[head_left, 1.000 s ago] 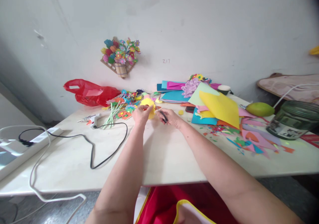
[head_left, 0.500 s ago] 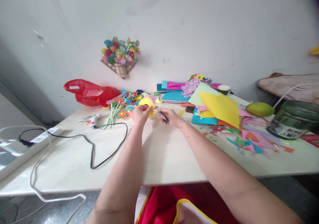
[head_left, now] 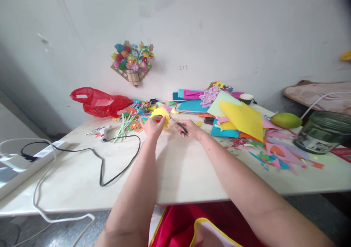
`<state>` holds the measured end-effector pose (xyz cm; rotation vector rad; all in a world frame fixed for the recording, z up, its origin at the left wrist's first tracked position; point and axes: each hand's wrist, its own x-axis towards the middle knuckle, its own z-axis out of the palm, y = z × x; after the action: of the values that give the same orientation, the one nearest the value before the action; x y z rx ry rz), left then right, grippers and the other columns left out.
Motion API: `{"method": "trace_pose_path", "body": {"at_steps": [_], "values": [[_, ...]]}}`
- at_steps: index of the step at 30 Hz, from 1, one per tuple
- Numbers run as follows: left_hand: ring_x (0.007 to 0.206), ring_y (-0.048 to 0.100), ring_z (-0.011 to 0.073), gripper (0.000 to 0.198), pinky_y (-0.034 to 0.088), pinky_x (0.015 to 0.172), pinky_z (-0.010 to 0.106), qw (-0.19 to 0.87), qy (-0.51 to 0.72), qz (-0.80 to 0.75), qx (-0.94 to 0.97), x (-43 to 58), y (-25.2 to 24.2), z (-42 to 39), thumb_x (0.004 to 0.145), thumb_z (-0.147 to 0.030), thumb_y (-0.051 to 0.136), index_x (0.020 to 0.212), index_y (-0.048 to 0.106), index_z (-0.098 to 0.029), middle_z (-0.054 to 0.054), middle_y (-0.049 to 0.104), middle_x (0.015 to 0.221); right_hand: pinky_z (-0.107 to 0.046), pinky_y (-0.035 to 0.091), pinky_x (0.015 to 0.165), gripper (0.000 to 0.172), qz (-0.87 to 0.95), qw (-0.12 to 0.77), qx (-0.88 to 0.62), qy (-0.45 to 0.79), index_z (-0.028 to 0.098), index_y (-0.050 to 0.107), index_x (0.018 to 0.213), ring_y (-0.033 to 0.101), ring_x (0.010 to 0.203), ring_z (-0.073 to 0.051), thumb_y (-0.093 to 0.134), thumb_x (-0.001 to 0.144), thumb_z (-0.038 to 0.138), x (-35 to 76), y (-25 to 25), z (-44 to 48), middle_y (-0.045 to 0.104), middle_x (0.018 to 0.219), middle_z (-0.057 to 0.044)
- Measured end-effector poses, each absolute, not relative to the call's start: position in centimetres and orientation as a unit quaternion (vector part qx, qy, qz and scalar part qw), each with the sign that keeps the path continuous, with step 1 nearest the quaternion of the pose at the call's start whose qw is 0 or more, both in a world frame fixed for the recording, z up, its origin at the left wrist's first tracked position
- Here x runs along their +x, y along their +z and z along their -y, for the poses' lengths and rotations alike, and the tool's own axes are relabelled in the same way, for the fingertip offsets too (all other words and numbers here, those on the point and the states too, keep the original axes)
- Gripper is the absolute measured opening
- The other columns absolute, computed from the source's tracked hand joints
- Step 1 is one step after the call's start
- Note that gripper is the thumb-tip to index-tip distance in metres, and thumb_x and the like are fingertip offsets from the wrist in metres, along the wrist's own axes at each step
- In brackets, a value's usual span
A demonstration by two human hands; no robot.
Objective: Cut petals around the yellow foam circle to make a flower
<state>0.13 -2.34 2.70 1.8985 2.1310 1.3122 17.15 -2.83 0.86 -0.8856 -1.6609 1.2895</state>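
Note:
Pinched in my left hand [head_left: 154,126] is a yellow scalloped flower cutout [head_left: 160,112], held above the table. My right hand [head_left: 189,128] is closed around the dark handles of a pair of scissors [head_left: 182,127]. The blades point up and left, close to the flower's right edge; whether they touch it I cannot tell. To the left of my left hand lie pale green stems [head_left: 124,125] and an orange flower [head_left: 135,126]. A small yellow disc [head_left: 199,123] rests to the right, beyond my right hand.
A glue gun [head_left: 102,133] with a black cord lies left, near a white power strip [head_left: 52,150]. A red plastic bag [head_left: 101,102] sits at the back. On the right are coloured sheets [head_left: 241,119], scraps [head_left: 282,150], a green mango [head_left: 286,120] and a glass jar [head_left: 323,131].
The scissors and my right hand have shifted very slightly right. The yellow flower has turned a little in my left hand.

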Motion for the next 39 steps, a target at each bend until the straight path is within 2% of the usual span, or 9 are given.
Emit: {"method": "trace_pose_path", "body": {"at_steps": [4,7,14,18,23,39], "values": [[0.082,0.065,0.0226,0.035,0.009,0.110,0.048,-0.008,0.418,-0.675,0.608,0.09,2.71,2.40,0.077,-0.052,0.049,0.076,0.071,-0.025,0.004,0.072,0.073,-0.019,0.023,0.035,0.031,0.667,0.406,-0.362,0.509,0.015,0.054,0.068,0.043,0.039,-0.005,0.060,0.072,0.045,17.53,0.99,3.00,0.051,0.052,0.003],[0.080,0.065,0.0223,0.034,0.009,0.111,0.048,-0.013,0.420,-0.671,0.611,-0.01,2.56,2.33,0.076,-0.052,0.050,0.073,0.071,-0.025,0.003,0.071,0.071,-0.019,0.025,0.036,0.029,0.660,0.407,-0.357,0.521,0.014,0.055,0.071,0.044,0.038,-0.005,0.060,0.071,0.043,17.61,1.32,3.29,0.052,0.052,0.003],[0.078,0.066,0.0216,0.033,0.004,0.111,0.048,-0.042,0.413,-0.659,0.627,-0.08,2.34,2.35,0.076,-0.052,0.051,0.070,0.070,-0.025,0.002,0.071,0.070,-0.020,0.029,0.037,0.029,0.657,0.402,-0.358,0.527,0.014,0.056,0.071,0.043,0.038,-0.006,0.062,0.070,0.042,17.64,1.48,3.31,0.052,0.051,0.003],[0.080,0.066,0.0216,0.031,0.003,0.112,0.047,-0.062,0.407,-0.650,0.639,0.04,2.32,2.45,0.077,-0.049,0.050,0.069,0.069,-0.026,0.002,0.072,0.072,-0.020,0.028,0.037,0.030,0.663,0.401,-0.362,0.518,0.015,0.054,0.068,0.043,0.038,-0.006,0.062,0.069,0.044,17.70,1.31,3.21,0.052,0.051,0.003],[0.078,0.066,0.0224,0.034,0.005,0.112,0.049,-0.087,0.400,-0.638,0.652,0.22,2.31,2.54,0.077,-0.053,0.051,0.066,0.069,-0.026,0.002,0.072,0.073,-0.020,0.025,0.036,0.034,0.677,0.396,-0.357,0.508,0.016,0.053,0.067,0.042,0.039,-0.006,0.061,0.070,0.048,17.80,1.29,3.24,0.052,0.052,0.003],[0.077,0.066,0.0213,0.035,0.002,0.112,0.047,-0.095,0.399,-0.631,0.658,0.31,2.22,2.48,0.077,-0.054,0.051,0.065,0.069,-0.026,0.002,0.073,0.079,-0.020,0.028,0.039,0.031,0.665,0.409,-0.353,0.515,0.015,0.055,0.068,0.043,0.043,-0.007,0.061,0.066,0.045,17.54,1.51,3.44,0.048,0.050,0.004]]}}
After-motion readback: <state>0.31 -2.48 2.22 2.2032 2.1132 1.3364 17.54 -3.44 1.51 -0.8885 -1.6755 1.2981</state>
